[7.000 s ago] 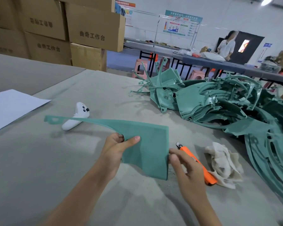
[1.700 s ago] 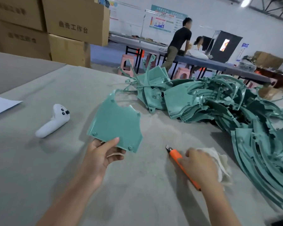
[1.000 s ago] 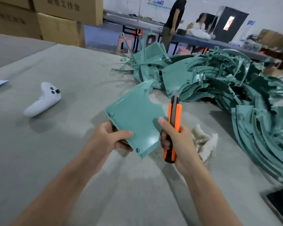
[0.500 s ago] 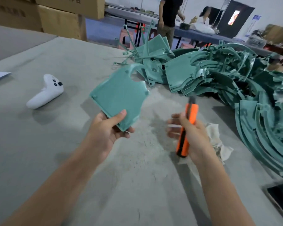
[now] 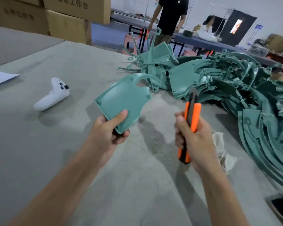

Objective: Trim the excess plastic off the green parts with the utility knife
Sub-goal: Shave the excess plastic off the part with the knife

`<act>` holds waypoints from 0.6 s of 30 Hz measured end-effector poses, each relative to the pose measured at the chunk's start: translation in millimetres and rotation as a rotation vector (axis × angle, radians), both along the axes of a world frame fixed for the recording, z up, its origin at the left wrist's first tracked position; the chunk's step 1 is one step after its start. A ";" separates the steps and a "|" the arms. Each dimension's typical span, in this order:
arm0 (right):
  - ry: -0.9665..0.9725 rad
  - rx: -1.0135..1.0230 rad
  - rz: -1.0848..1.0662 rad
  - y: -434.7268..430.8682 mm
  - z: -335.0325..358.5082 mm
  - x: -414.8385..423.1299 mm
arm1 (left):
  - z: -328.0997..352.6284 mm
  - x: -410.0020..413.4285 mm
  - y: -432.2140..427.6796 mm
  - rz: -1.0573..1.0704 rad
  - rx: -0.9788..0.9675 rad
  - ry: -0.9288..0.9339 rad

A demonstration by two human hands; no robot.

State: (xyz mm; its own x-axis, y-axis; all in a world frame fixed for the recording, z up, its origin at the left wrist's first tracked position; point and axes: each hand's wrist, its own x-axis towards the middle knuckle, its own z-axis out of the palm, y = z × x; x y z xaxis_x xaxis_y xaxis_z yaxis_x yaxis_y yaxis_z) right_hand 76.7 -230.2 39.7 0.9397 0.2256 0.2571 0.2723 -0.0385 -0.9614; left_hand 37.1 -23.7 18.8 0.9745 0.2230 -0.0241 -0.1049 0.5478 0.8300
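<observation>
The left hand (image 5: 108, 131) pinches the near corner of one green part (image 5: 124, 101), thumb on its upper face and fingers curled beneath. The part is held clear of the counter (image 5: 55, 160), its long axis running from 6 toward 1 o'clock. The right hand (image 5: 194, 136) has its fingers wrapped round the utility knife (image 5: 195, 115), blade end toward 12 o'clock. The part's right edge lies at 9 o'clock from the blade, apart from it. Judgement: the knife must close leftward. The pile of green parts (image 5: 235, 82) lies beyond, at 2 o'clock.

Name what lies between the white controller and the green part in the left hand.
Nothing: the head view shows only bare grey table between the controller and the part that the left hand holds.
</observation>
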 end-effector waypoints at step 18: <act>-0.502 -0.344 -0.174 27.8 -28.9 4.1 | 6.4 -3.0 -12.6 -0.105 -0.204 0.125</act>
State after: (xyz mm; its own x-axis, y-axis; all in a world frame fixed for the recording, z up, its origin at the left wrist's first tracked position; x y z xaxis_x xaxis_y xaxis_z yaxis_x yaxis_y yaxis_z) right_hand 80.7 -202.4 10.7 0.7537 0.2287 0.6161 0.6489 -0.4073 -0.6427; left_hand 34.0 -36.2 25.2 0.9787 0.0985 -0.1799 0.0581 0.7079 0.7039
